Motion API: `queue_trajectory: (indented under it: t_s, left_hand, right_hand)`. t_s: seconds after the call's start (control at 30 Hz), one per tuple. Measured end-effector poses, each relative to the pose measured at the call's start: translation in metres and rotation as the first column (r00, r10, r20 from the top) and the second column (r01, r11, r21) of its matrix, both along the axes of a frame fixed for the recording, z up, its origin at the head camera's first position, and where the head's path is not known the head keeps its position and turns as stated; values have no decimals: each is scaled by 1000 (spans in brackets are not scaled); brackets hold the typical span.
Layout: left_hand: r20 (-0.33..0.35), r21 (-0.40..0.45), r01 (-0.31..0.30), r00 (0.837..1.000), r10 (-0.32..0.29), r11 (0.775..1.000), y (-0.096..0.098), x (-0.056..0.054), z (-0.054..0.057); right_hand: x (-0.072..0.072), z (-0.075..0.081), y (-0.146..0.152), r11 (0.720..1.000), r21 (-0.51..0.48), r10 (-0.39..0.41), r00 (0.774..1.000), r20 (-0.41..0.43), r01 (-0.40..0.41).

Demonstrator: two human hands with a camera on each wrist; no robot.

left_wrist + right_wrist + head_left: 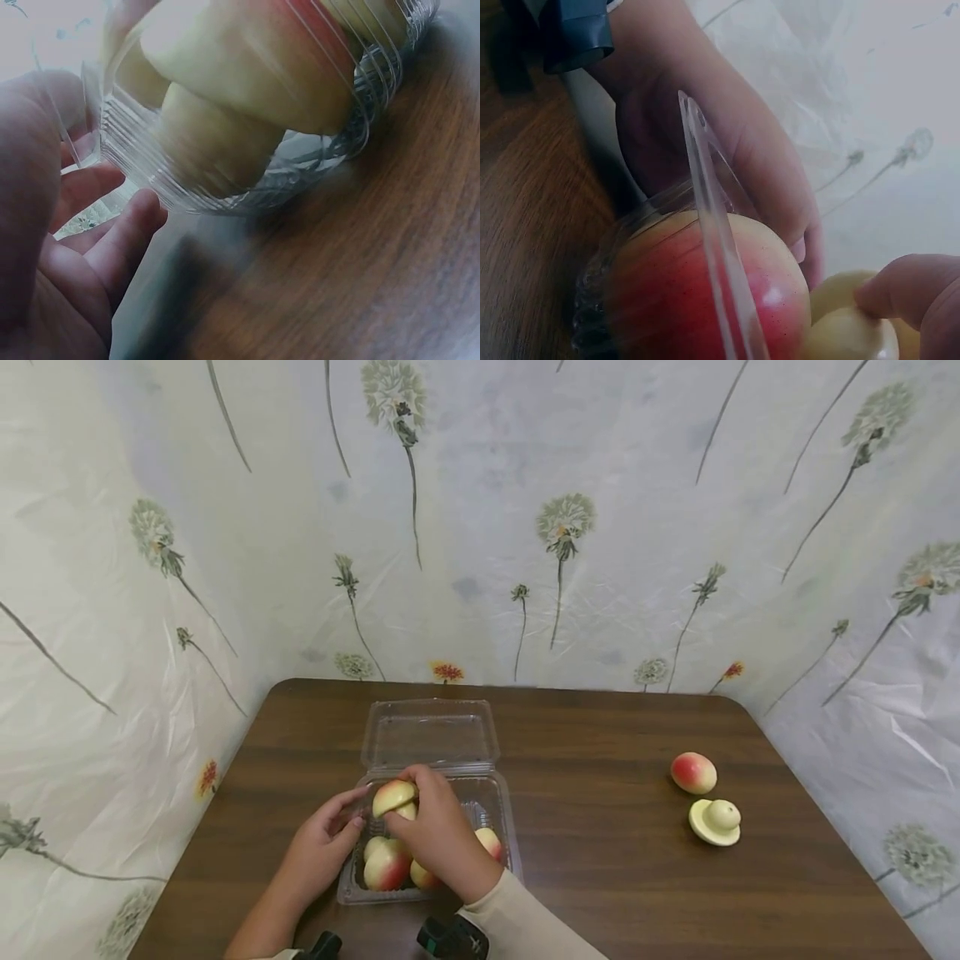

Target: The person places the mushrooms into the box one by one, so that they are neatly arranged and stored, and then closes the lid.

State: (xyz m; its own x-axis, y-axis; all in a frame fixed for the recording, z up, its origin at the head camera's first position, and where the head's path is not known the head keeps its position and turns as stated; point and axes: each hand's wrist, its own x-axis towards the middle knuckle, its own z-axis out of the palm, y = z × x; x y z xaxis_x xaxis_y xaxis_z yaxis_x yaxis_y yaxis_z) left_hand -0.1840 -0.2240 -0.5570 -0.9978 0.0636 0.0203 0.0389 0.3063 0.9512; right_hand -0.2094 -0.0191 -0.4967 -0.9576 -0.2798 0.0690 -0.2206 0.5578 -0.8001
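In the head view my right hand (442, 831) pinches a toy-like mushroom (393, 796) with a red and cream cap, tilted, above a clear plastic clamshell box (513, 835). Its pale stem (851, 334) appears beside a finger in the right wrist view. My left hand (318, 847) rests against the box's left side, its loosely bent fingers (124, 244) touching the ribbed wall. Inside the box lie more mushrooms: one at the front left (386, 864), another partly hidden by my right hand (423, 878), and one at the right (489, 842).
The box's lid (431, 735) lies folded back on the brown table (600, 877). Two more mushrooms are at the right: one red cap (693, 772), and one stem-up (716, 822). A flower-patterned sheet (480, 527) hangs behind the table and at its sides.
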Motion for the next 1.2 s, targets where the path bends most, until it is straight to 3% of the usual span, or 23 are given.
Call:
queue_trajectory:
  t_s: [0.27, 0.47, 1.2]
  left_hand:
    - [-5, -21, -8, 1000, 8, 1000, 1, 0, 0]
    - [-4, 18, 14, 1000, -14, 1000, 2, 1, 1]
    - [0, -10, -8, 1000, 8, 1000, 0, -1, 1]
  right_hand:
    - [-4, -5, -2, 995, 101, -16, 1000, 1, 16]
    - [-6, -4, -3, 987, 159, -25, 1000, 2, 24]
    - [-1, -3, -9, 973, 222, -66, 998, 8, 62]
